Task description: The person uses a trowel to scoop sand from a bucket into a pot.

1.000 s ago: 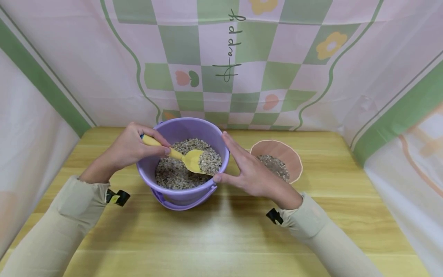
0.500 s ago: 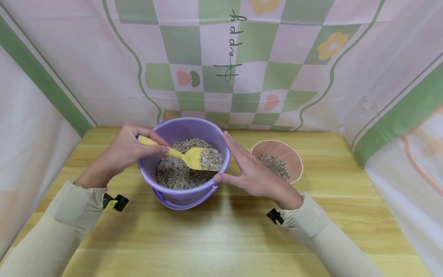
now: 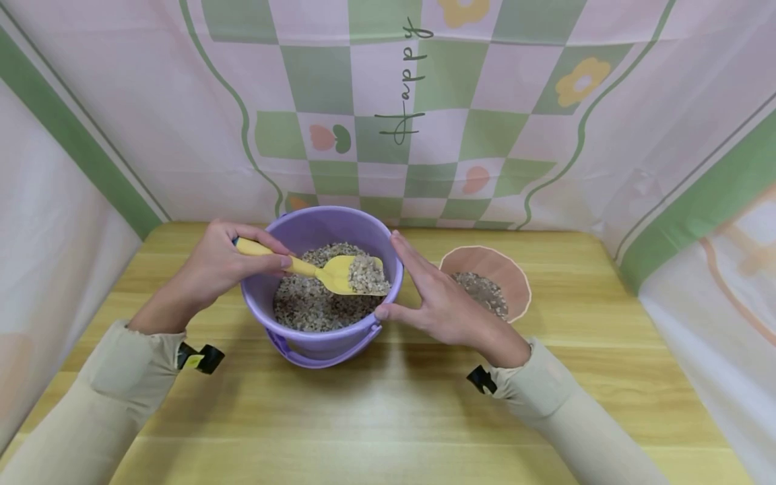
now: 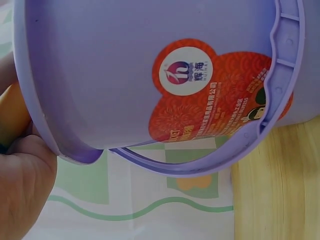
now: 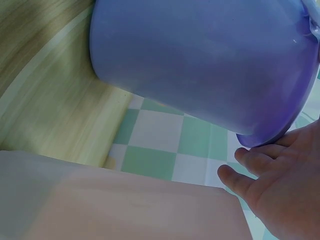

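My left hand (image 3: 218,259) grips the handle of a yellow toy shovel (image 3: 333,275) with thumb and fingers, over the near-left rim of a purple bucket (image 3: 321,229). A mound of fine gravel (image 3: 366,276) lies on the shovel's blade, above more gravel (image 3: 312,306) inside the bucket. With its fingers extended, my right hand (image 3: 442,300) touches the outside of the bucket's right rim; the thumb is spread apart. In the left wrist view a red label (image 4: 210,100) shows on the bucket's wall.
A pinkish-brown bowl (image 3: 512,273) with some gravel in it stands to the right, partly behind my right hand. The bucket's handle (image 3: 324,364) hangs down its front. A patterned cloth (image 3: 424,81) rises at the back edge of the wooden table (image 3: 388,417).
My left hand has moved slightly up and to the left, and the loaded shovel blade has risen from the gravel toward the rim's height. My right hand stays on the rim.
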{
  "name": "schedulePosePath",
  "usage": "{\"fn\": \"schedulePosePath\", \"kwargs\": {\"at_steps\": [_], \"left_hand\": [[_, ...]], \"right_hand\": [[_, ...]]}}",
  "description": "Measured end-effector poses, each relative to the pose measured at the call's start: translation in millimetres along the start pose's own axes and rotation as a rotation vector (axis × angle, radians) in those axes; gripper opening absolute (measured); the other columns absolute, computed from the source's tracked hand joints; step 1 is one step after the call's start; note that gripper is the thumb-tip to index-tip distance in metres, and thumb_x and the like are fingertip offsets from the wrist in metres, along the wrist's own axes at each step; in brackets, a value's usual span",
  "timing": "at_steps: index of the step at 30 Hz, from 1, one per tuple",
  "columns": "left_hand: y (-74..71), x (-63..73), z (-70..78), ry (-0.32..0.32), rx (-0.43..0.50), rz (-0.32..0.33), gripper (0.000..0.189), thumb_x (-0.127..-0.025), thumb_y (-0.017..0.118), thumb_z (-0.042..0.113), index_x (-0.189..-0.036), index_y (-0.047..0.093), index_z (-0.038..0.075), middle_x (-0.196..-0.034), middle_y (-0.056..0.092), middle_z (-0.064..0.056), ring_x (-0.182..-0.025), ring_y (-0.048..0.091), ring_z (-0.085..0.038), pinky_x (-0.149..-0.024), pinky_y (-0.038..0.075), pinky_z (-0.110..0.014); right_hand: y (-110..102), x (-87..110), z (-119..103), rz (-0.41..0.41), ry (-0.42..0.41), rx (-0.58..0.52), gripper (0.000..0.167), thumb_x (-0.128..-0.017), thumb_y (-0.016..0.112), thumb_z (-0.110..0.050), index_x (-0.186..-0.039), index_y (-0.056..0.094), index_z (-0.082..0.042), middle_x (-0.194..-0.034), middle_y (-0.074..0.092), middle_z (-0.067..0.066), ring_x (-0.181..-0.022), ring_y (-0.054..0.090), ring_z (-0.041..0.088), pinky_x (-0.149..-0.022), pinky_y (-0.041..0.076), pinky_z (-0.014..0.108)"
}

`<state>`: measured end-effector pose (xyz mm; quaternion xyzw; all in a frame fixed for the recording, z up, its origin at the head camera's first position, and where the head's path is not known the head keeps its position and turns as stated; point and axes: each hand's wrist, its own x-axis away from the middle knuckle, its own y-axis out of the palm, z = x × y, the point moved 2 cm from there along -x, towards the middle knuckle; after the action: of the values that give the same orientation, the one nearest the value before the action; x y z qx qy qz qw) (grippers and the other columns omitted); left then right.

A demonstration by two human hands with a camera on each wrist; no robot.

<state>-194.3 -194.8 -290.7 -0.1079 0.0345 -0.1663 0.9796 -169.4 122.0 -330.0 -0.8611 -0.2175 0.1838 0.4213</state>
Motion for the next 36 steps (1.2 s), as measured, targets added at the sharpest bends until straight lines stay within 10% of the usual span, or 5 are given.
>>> {"fn": "schedulePosePath", "kwargs": {"at_steps": [25, 36], "left_hand": [[-1.4, 8.7, -2.2, 0.056, 0.099, 0.077, 0.017, -0.081, 0.082, 0.002, -0.094, 0.074, -0.006, -0.086, 0.074, -0.020, -0.072, 0.074, -0.031, -0.073, 0.061, -0.043], [-4.3, 12.8, 5.2, 0.036, -0.015, 0.152, 0.023, -0.081, 0.085, 0.014, -0.096, 0.075, 0.000, -0.084, 0.075, -0.013, -0.081, 0.074, -0.031, -0.083, 0.060, -0.034]], "right_hand": [[-2, 2.6, 0, -0.006, -0.021, 0.001, 0.101, -0.088, 0.060, -0.067, -0.157, -0.007, -0.036, -0.165, -0.005, -0.008, -0.151, 0.012, 0.027, -0.118, 0.020, 0.057], [-2, 3.5, -1, -0.016, -0.001, 0.009, 0.102, -0.088, 0.061, -0.066, -0.157, -0.009, -0.037, -0.164, -0.007, -0.009, -0.151, 0.013, 0.029, -0.117, 0.021, 0.057]]}}
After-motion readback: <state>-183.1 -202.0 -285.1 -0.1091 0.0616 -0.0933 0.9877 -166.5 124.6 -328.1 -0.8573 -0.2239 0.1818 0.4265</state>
